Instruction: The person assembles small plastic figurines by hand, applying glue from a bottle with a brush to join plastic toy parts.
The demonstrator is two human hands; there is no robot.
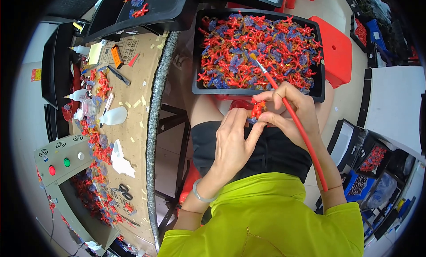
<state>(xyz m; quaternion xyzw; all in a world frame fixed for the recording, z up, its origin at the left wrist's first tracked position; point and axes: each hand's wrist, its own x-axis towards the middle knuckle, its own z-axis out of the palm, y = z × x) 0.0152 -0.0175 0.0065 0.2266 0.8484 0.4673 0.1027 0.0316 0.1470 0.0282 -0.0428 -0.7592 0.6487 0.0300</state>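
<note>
Over my lap, both hands hold a small red figurine (257,109) with some blue-purple at its lower end. The fingertips of my left hand (231,144) pinch it from the left. My right hand (295,110) steadies it with thumb and finger, and also carries a red-handled paintbrush (317,158) tucked between the fingers. The brush's yellowish bristles point away from me, over a black tray (196,62) piled with similar red, blue and amber figurines. Fingers cover part of the held figurine.
On the left, a cardboard-covered workbench (140,141) bears white squeeze bottles (114,116), scissors (125,192), an orange box cutter (117,56) and more figurines. A grey machine (66,157) with coloured buttons stands there. A red stool (337,53) is beside the tray.
</note>
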